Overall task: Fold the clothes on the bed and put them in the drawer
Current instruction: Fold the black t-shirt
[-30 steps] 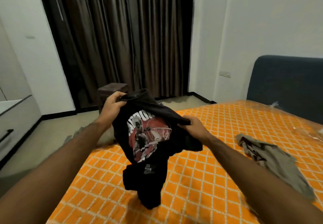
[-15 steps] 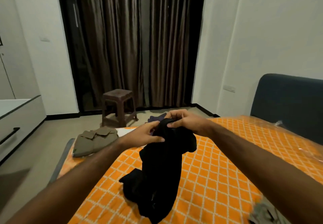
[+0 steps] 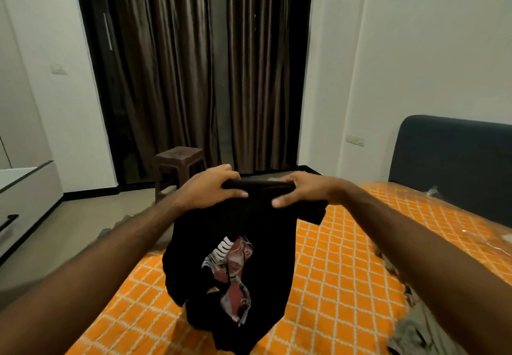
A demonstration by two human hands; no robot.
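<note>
Black printed T-shirt point(image 3: 235, 266) hanging from its gripped top edge above the orange bed point(image 3: 346, 257).

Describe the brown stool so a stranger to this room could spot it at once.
Start at the dark brown curtains covering the far wall. On the floor right in front of them, beyond the orange bed, stands the brown plastic stool. It is the only seat there: small, square-topped, four-legged.

A shirt point(image 3: 235, 266) hangs below the fingers point(image 3: 238, 194) over the bed point(image 3: 346, 271) — stool point(image 3: 177, 166) and curtains point(image 3: 177, 72) behind them, drawer point(image 3: 25, 205) far left, headboard point(image 3: 454, 166) right.
</note>
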